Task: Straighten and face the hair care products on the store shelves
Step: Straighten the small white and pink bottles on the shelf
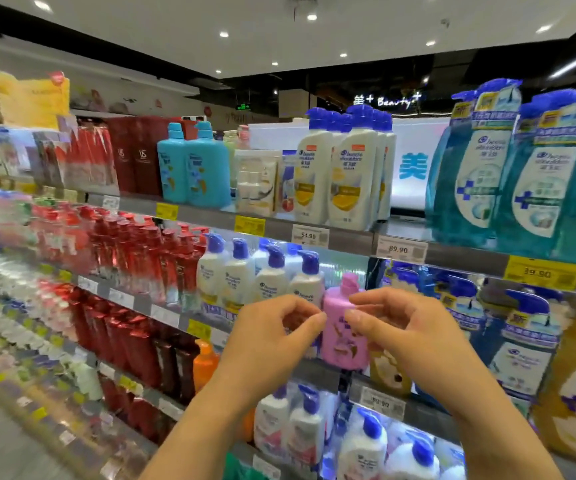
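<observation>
**Up close: pink bottle between two hands, middle shelf**

Directly ahead, pink bottle (343, 327) upright at front edge of middle shelf (317, 370), pump head turned left. Just left of it, row of white bottles with blue pumps (269, 275); to its right, blue wrapped packs (459, 306) and a yellow-labelled pack (388, 372).

Left hand (272, 336) raised in front of bottle's left side, fingers (309, 311) loosely curled, thumb tip near bottle's edge. Right hand (402, 327) mirrored on right side, fingers (366, 296) curled, tips at bottle's shoulder. Cannot tell whether either hand actually touches or grips the bottle.

Top shelf: teal bottles (193, 164), large white bottles with yellow labels (342, 174), price tags (310, 235) along rail. Left, out of focus: red bottles (134, 258). Lower shelf: more white pump bottles (305, 424), one orange bottle (205, 362).
</observation>
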